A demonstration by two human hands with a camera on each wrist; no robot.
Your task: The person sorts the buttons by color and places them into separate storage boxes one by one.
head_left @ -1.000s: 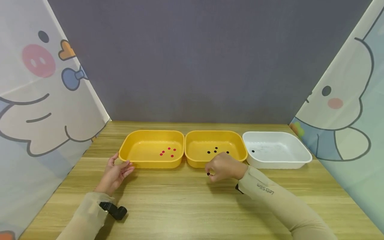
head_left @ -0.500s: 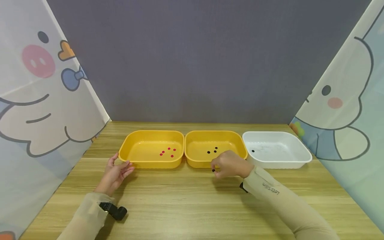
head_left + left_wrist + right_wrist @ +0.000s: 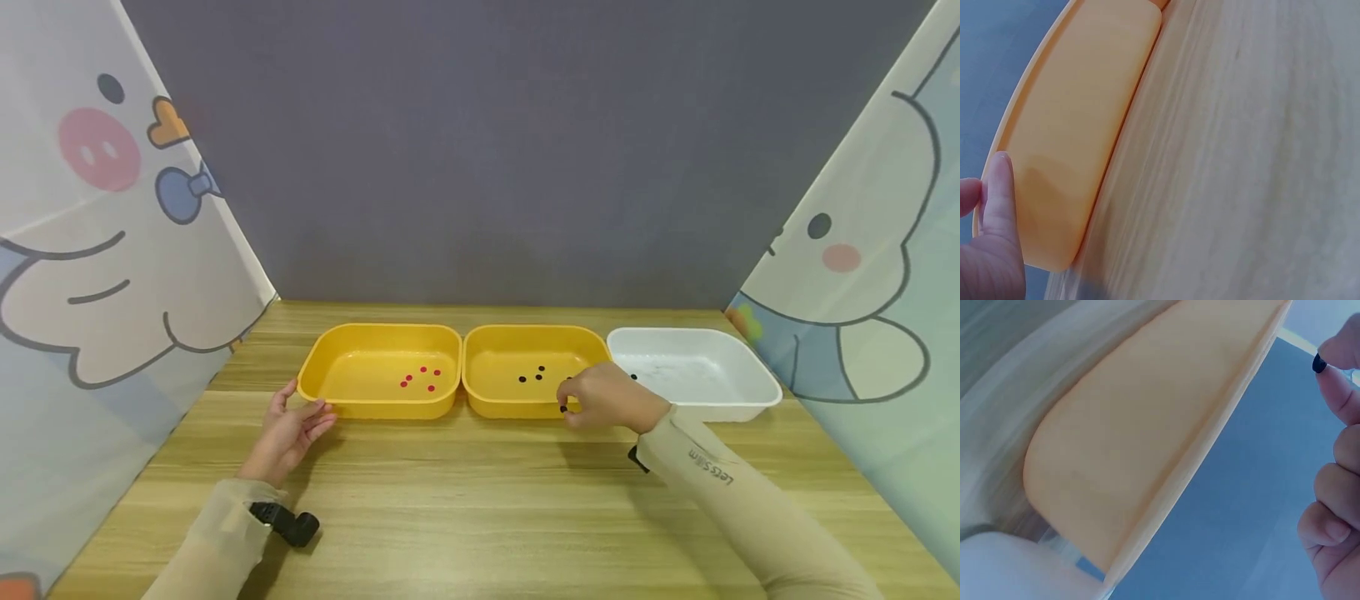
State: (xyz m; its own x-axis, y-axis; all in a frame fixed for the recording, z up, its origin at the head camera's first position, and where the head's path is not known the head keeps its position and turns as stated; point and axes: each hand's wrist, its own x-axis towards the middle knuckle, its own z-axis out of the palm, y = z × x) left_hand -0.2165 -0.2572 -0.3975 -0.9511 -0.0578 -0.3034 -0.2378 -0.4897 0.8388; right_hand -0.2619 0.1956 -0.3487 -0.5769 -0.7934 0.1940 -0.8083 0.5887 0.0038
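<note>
My left hand (image 3: 281,437) rests against the front left corner of the left yellow tray (image 3: 390,410). Its thumb (image 3: 1000,194) lies along the outer wall and a finger is beyond the rim. My right hand (image 3: 611,396) pinches a small black disc (image 3: 1319,363) between thumb and index finger. It hovers by the front right corner of the middle yellow tray (image 3: 517,410), partly covering that corner. Several black discs (image 3: 538,377) lie in the middle tray, one partly hidden by the hand. Several red discs (image 3: 423,369) lie in the left tray.
The white tray (image 3: 705,412) stands right of the middle tray, its near left corner hidden by the right hand; a black disc (image 3: 633,377) lies in it. All three trays stand in a row on the wooden table (image 3: 450,508), before a grey panel (image 3: 480,167).
My right hand has moved to the right and slightly away from me, along the middle tray's front, still pinching the black disc. The left hand and the trays stay in place.
</note>
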